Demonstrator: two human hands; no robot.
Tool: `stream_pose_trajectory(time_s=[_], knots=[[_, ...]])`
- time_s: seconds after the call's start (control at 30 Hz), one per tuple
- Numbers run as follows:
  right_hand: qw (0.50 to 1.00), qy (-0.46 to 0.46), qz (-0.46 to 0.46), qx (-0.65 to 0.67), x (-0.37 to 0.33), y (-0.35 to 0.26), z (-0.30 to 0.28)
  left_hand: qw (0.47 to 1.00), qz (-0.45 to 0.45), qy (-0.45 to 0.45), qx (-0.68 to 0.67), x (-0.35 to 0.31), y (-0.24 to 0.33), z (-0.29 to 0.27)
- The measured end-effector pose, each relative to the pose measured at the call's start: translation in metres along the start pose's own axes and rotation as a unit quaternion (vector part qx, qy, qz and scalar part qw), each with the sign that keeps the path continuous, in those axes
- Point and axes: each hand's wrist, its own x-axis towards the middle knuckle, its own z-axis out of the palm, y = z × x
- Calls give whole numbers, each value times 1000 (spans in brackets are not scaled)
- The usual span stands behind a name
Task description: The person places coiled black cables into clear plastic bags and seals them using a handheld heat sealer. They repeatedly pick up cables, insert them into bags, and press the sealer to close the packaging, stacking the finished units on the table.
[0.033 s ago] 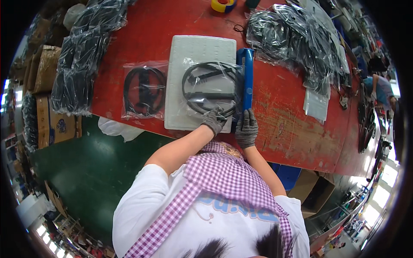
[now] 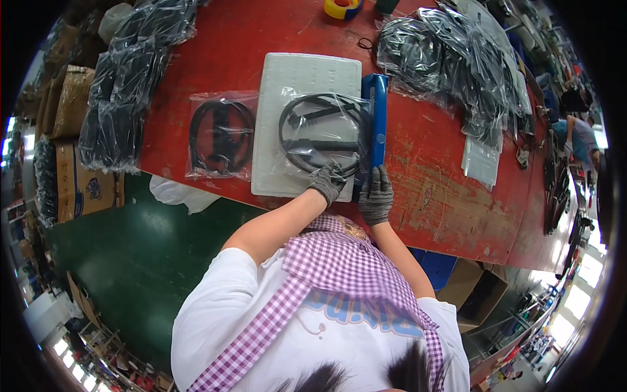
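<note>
A clear plastic bag with a coiled black cable (image 2: 324, 145) lies on a white foam board (image 2: 274, 78). Its right edge reaches a long blue bar-shaped tool, which looks like a bag sealer (image 2: 378, 130). My left hand (image 2: 327, 183), in a grey glove, is closed at the bag's near edge by the coil, fingertips partly hidden. On the near end of the blue sealer rests my gloved right hand (image 2: 376, 197), its fingers stretched forward along it. Left of the board lies a second bagged black cable (image 2: 221, 138).
Bagged black cables are piled at the table's left (image 2: 116, 98) and far right (image 2: 450, 62). Flat clear bags (image 2: 481, 160) lie below the right pile. A yellow-and-blue tape roll (image 2: 343, 8) sits at the far edge. Cardboard boxes (image 2: 81, 186) stand left of the red table (image 2: 450, 209).
</note>
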Motion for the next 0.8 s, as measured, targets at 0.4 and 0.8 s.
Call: stream_pose_trajectory(time_s=[0.4,0.8], knots=[[876,-99,265,390,39,7,-67,994,67,7,90,-19,9,6],[673,-141,490,537,111,98,-61,740,463,62,484,-64,252,-46]])
